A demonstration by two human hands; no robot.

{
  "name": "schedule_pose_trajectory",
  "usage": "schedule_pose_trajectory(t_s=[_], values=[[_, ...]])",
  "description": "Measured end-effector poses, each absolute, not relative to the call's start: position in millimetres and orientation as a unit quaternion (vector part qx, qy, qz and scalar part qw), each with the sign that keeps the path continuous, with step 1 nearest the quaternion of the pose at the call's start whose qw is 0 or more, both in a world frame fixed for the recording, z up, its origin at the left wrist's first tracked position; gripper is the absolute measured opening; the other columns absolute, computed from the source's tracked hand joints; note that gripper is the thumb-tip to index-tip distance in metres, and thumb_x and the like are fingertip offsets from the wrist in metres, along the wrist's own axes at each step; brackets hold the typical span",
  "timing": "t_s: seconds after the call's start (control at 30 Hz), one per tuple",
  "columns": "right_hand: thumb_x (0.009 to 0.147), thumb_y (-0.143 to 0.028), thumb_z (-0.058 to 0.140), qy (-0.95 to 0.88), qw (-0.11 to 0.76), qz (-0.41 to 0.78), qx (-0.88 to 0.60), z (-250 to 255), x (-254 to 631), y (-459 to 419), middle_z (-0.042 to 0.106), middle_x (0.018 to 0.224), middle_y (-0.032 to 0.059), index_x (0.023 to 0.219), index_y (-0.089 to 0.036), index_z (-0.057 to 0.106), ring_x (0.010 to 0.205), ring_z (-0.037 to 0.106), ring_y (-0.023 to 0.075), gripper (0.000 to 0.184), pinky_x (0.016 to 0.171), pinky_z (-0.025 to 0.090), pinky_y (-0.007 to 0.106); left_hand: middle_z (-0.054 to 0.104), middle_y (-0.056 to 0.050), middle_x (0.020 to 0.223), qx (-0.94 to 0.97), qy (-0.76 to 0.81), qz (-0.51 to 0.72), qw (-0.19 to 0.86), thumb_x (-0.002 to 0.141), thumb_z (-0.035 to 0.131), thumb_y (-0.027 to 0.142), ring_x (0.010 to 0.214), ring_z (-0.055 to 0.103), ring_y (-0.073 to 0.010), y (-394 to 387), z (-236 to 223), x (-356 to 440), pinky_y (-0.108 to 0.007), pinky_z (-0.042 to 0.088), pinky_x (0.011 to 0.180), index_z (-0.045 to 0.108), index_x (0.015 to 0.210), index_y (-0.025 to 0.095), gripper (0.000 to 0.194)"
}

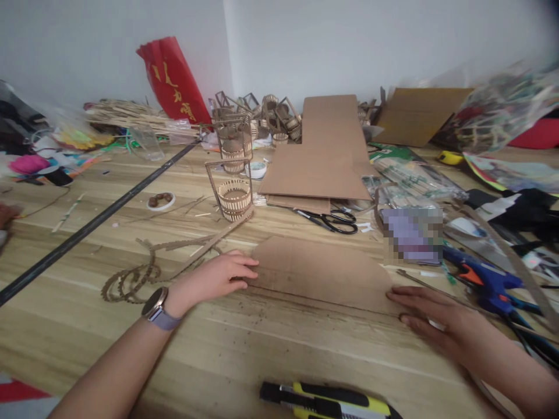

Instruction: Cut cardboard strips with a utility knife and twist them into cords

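A piece of brown cardboard (318, 273) with rounded upper corners lies in front of me on the wooden table. My left hand (213, 276), with a watch on its wrist, touches the cardboard's left end, fingers stretched and a little apart. At the right end rests my right hand (445, 317), its fingers extended along the edge and the thumb lower down. Nearer to me is a yellow and black utility knife (332, 401), cut off by the bottom of the view. Curled brown strips (140, 276) lie beside my left hand.
Black scissors (332, 220) lie beyond the cardboard, before a large folded cardboard sheet (323, 166). Small slatted baskets (234, 201) stand at the back. A blue glue gun (484, 279) is at right. A long dark rod (105, 215) crosses the left. Another person's hand (6, 215) shows at far left.
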State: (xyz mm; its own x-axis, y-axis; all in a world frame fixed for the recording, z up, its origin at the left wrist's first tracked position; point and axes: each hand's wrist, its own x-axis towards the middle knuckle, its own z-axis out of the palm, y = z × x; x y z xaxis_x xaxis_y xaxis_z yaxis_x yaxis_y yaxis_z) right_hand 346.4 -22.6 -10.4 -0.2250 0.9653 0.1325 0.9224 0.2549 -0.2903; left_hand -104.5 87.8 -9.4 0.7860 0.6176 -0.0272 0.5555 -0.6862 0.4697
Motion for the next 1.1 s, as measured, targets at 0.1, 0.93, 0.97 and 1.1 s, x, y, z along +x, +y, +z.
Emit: schedule_pose_trajectory(t_s=[0.1, 0.93, 0.97, 1.1], values=[[0.089, -0.046, 0.052, -0.793, 0.138, 0.114, -0.582, -12.1, 349.5, -21.9, 0.074, 0.113, 0.0162, 0.106, -0.02, 0.079, 0.107, 0.07, 0.0309, 0.041, 0.094, 0.057, 0.041, 0.064, -0.004, 0.136, 0.918, 0.316, 0.064, 0.231, 0.09, 0.065, 0.02, 0.124, 0.058, -0.023, 89.5, -12.3, -106.0, -0.041, 0.043, 0.108, 0.073, 0.116, 0.027, 0.028], [0.091, -0.052, 0.051, -0.777, 0.153, 0.154, -0.591, -11.9, 346.6, -26.1, 0.072, 0.118, 0.0158, 0.111, -0.02, 0.076, 0.112, 0.067, 0.0301, 0.045, 0.097, 0.055, 0.048, 0.063, -0.005, 0.137, 0.921, 0.311, 0.066, 0.227, 0.093, 0.061, 0.025, 0.124, 0.057, -0.0239, 91.9, -19.2, -111.0, -0.04, 0.045, 0.107, 0.073, 0.116, 0.028, 0.026], [0.091, -0.052, 0.051, -0.778, 0.153, 0.155, -0.59, -11.1, 346.5, -25.8, 0.072, 0.117, 0.0154, 0.11, -0.021, 0.076, 0.111, 0.068, 0.0299, 0.044, 0.096, 0.055, 0.047, 0.063, -0.005, 0.137, 0.921, 0.311, 0.066, 0.224, 0.094, 0.06, 0.025, 0.124, 0.057, -0.0236, 90.7, -17.6, -110.1, -0.04, 0.044, 0.106, 0.073, 0.115, 0.028, 0.026], [0.091, -0.049, 0.053, -0.785, 0.154, 0.147, -0.581, -17.7, 353.1, -24.8, 0.073, 0.117, 0.0131, 0.109, -0.024, 0.076, 0.109, 0.069, 0.0294, 0.039, 0.095, 0.056, 0.047, 0.066, -0.005, 0.13, 0.928, 0.312, 0.077, 0.188, 0.095, 0.058, 0.022, 0.12, 0.056, -0.0237, 83.4, -7.5, -101.6, -0.038, 0.044, 0.103, 0.075, 0.108, 0.026, 0.022]])
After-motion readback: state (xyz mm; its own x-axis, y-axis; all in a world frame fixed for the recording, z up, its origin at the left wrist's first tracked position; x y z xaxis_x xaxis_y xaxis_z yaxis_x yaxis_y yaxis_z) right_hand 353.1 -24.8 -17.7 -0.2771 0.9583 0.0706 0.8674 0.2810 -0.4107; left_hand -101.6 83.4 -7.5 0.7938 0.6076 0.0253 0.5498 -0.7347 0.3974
